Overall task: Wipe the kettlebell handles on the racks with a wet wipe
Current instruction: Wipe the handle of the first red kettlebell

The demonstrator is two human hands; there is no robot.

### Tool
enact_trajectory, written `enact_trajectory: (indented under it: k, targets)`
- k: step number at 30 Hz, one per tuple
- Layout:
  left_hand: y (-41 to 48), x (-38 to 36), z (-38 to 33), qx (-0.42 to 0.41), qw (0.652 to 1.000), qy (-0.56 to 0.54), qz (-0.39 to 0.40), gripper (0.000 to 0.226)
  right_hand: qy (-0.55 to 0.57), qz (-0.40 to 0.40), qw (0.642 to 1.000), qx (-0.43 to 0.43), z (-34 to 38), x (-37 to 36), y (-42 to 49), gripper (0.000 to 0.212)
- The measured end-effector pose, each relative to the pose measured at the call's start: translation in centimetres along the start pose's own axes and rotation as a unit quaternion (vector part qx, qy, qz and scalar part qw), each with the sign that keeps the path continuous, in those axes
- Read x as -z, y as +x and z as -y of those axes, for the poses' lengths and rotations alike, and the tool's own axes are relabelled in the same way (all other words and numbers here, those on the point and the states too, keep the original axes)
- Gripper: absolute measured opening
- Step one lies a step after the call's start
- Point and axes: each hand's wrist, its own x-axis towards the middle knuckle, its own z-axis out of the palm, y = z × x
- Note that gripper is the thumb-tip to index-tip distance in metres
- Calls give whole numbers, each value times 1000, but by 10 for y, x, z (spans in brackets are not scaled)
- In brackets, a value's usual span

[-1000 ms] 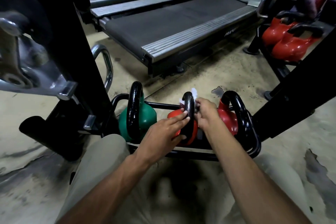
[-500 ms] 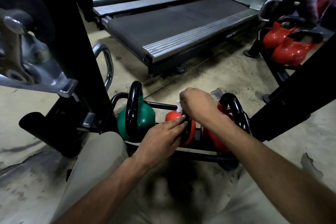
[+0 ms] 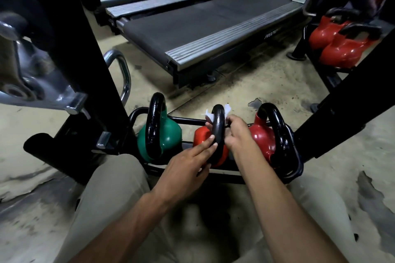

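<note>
Three kettlebells stand in a low black rack (image 3: 296, 168) on the floor: a green one (image 3: 168, 134) at left, a small red one (image 3: 202, 135) in the middle and a larger red one (image 3: 261, 136) at right, all with black handles. My right hand (image 3: 238, 132) pinches a white wet wipe (image 3: 210, 115) that is wrapped round the far side of the middle handle (image 3: 218, 121); its ends stick out on both sides. My left hand (image 3: 188, 163) has straight fingers touching the near part of that handle.
A black machine frame with chrome parts (image 3: 70, 66) rises close on the left. Two treadmills (image 3: 192, 23) lie ahead. Another rack with red kettlebells (image 3: 339, 45) stands at the right behind a slanted black beam (image 3: 350, 109). My knees are at the bottom.
My right hand, which lay over the top of the middle handle half a second ago, has slid down to its right side; the handle's top and the wipe's ends show again. My left hand stays.
</note>
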Motion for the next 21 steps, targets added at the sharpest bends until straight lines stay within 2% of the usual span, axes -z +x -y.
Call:
enact_trajectory:
  k: [1, 2, 3, 4, 5, 6, 8, 9, 10, 11, 12, 14, 15, 16, 17, 19, 21]
  targets:
    - [-1, 0, 1, -10, 1000, 6, -2, 56, -39, -39, 995, 79, -5, -1, 1, 17]
    - [-2, 0, 3, -19, 1000, 12, -4, 55, -123, -88, 971, 185, -9, 0, 0, 15]
    - [-2, 1, 4, -26, 1000, 17, -5, 54, -246, -122, 915, 296, -12, 2, -2, 13]
    - [-2, 1, 5, -32, 999, 21, -5, 53, -375, -126, 833, 388, -12, 3, -6, 7]
    - [-2, 0, 6, -38, 999, 24, -4, 52, -491, -109, 734, 456, -11, 3, -9, 4]
    - [-2, 1, 6, -43, 999, 25, -4, 51, -596, -90, 631, 488, -7, 1, -10, 10]
    - [0, 1, 6, -48, 999, 21, -7, 50, -772, -65, 439, 455, 3, -11, -12, 21]
    - [0, 2, 6, -48, 999, 18, -7, 51, -831, -51, 356, 424, 6, -20, -14, 23]
    - [0, 2, 5, -47, 999, 17, -6, 52, -868, -32, 292, 400, 9, -29, -17, 25]
    - [0, 2, 5, -45, 999, 17, -7, 54, -889, -16, 247, 384, 11, -36, -19, 26]
    - [0, 3, 4, -44, 999, 17, -9, 55, -899, -7, 221, 377, 13, -41, -22, 25]
    - [-1, 3, 5, -45, 999, 14, -15, 54, -899, -17, 221, 379, 16, -43, -24, 19]
    - [-1, 2, 5, -46, 999, 12, -17, 53, -886, -29, 242, 394, 15, -37, -25, 16]
    - [-1, 3, 5, -46, 999, 9, -19, 51, -860, -47, 286, 420, 12, -26, -25, 14]
    - [-1, 2, 6, -44, 999, 5, -19, 50, -813, -70, 353, 459, 8, -13, -27, 14]
    - [2, 2, 6, -37, 999, -4, -20, 46, -656, -117, 539, 515, -6, 13, -33, 14]
    - [3, 1, 6, -36, 999, -12, -26, 44, -496, -136, 724, 459, -24, 28, -30, 12]
